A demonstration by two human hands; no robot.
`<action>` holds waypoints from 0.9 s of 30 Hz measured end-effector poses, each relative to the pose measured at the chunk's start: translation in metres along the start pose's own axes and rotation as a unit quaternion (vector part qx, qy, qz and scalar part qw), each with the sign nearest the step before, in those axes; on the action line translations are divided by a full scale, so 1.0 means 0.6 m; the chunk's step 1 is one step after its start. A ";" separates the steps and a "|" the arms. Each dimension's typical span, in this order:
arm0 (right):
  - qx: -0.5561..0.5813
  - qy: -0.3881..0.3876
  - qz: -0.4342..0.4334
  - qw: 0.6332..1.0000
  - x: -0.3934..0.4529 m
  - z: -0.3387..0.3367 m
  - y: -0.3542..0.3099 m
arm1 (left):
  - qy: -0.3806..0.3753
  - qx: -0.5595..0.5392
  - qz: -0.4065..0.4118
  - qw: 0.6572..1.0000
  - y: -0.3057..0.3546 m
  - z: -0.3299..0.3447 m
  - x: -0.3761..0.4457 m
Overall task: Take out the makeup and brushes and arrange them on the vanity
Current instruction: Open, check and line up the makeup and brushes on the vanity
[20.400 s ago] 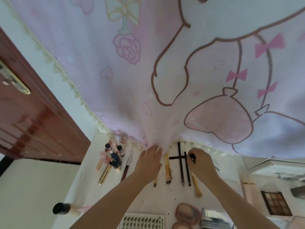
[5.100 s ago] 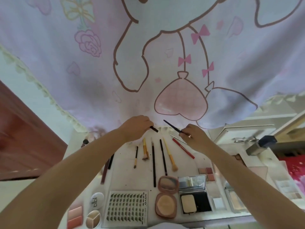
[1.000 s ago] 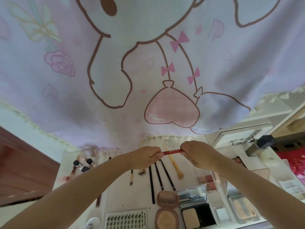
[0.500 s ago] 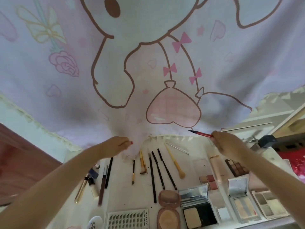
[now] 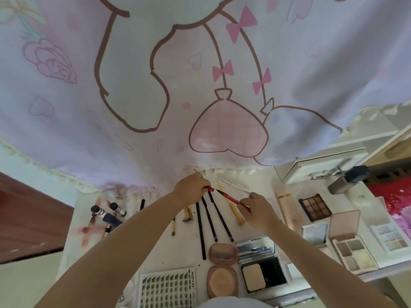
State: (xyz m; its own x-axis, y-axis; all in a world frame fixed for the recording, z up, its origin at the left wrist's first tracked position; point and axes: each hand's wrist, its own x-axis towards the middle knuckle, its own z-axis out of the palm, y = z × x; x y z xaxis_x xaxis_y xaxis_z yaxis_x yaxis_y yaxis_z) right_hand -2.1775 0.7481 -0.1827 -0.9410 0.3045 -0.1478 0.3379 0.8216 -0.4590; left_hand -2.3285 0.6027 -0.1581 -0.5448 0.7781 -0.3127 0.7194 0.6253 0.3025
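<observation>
Above the white vanity top (image 5: 155, 247), my right hand (image 5: 255, 211) pinches a red makeup pencil (image 5: 230, 198) by its lower end. The pencil's dark tip points up-left at a small red cap (image 5: 209, 189), which the fingers of my left hand (image 5: 192, 190) pinch. Tip and cap nearly touch. Under my hands, three long black brushes (image 5: 209, 221) lie side by side. A gold-handled brush (image 5: 235, 213) lies to their right and a short thin brush (image 5: 173, 225) to their left.
A pink cartoon-print cloth (image 5: 200, 85) hangs over the back of the vanity. Bottles (image 5: 115, 208) stand at the left. In front are a lash tray (image 5: 166, 287), a round pink compact (image 5: 222, 267) and a black powder compact (image 5: 260, 274). Eyeshadow palettes (image 5: 314, 207) lie at the right.
Half a second ago my hands were wide apart, cap at the left and bare pencil at the right. They have come back together over the brushes, tip towards cap.
</observation>
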 end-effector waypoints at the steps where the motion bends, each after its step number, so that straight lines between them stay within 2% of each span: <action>1: 0.002 -0.006 -0.003 1.000 0.001 0.002 0.002 | -0.002 0.002 0.002 1.000 -0.002 0.002 0.005; 7: 0.009 -0.023 0.006 1.000 0.014 0.014 0.015 | -0.009 0.004 0.012 1.000 -0.007 0.004 0.032; 12: 0.014 -0.059 0.017 0.998 0.016 0.028 0.020 | -0.044 0.014 0.021 0.999 -0.012 0.018 0.046; 27: 0.045 -0.099 0.034 0.994 0.024 0.060 0.032 | -0.119 0.044 0.054 0.991 -0.018 0.046 0.075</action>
State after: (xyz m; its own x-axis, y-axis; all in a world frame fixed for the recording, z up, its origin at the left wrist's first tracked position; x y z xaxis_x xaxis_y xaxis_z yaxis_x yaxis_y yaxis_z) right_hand -2.1853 0.7508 -0.2248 -0.9041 0.2503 -0.3463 0.4066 0.7532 -0.5170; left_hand -2.3489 0.6296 -0.2004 -0.3538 0.7976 -0.4886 0.8085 0.5234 0.2690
